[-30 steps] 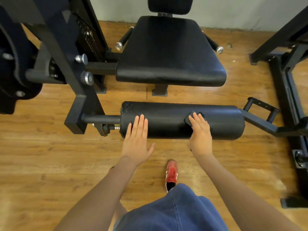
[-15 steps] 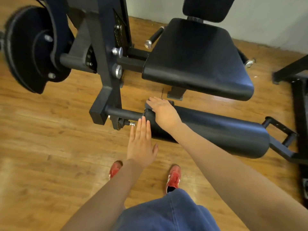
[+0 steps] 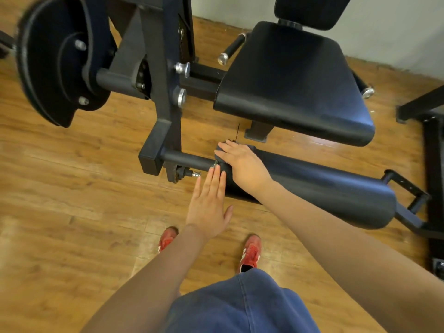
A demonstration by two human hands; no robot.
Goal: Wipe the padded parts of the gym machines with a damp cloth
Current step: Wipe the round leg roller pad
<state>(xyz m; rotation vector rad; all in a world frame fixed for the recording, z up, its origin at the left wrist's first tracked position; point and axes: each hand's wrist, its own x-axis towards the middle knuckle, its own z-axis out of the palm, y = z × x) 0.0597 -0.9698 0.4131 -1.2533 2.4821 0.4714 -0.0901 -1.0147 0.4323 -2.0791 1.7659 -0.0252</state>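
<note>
Two bare hands are at the left end of the long black padded cylinder roller (image 3: 312,186). The right hand (image 3: 242,162) lies palm-down on top of that end, fingers straight and close together, pressing a dark folded cloth (image 3: 249,148) flat against the padding; only the cloth's edges peek out past the fingertips and beside the knuckles. The left hand (image 3: 209,203) is flat too, fingers extended and side by side, thumb spread out to the side, its fingertips touching the near face of the roller just below the right hand's fingers. Just left of those fingertips, a small silver bolt (image 3: 195,174) sticks out from the black steel arm (image 3: 185,158) carrying the roller. Beyond the right hand's fingertips sits the wide black padded seat (image 3: 293,85), apart from the roller, with wooden plank floor (image 3: 72,212) showing between them. Behind both wrists, red trainers (image 3: 249,253) stand on the floor.
</note>
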